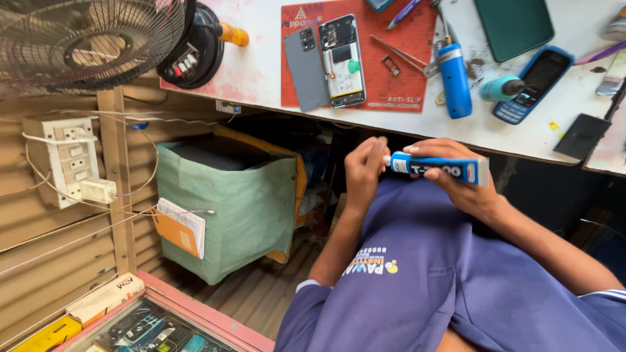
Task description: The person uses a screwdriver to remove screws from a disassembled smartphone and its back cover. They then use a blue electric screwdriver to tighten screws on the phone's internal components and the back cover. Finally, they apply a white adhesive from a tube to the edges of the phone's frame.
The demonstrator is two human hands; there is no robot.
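1. Glue tube sits over the lap, below the workbench edge, held between both hands.
2. Left hand pinches the cap at the nozzle end; I judge a firm, straight twist works best.
3. Right hand wraps the body, fingers closed.
4. The long axis lies nearly level, nozzle pointing left.

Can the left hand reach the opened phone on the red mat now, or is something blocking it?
Probably not at once. The left hand is busy at the tip of the blue glue tube, held low in front of the table edge. Nothing lies between it and the opened phone above, so once freed it could likely reach.
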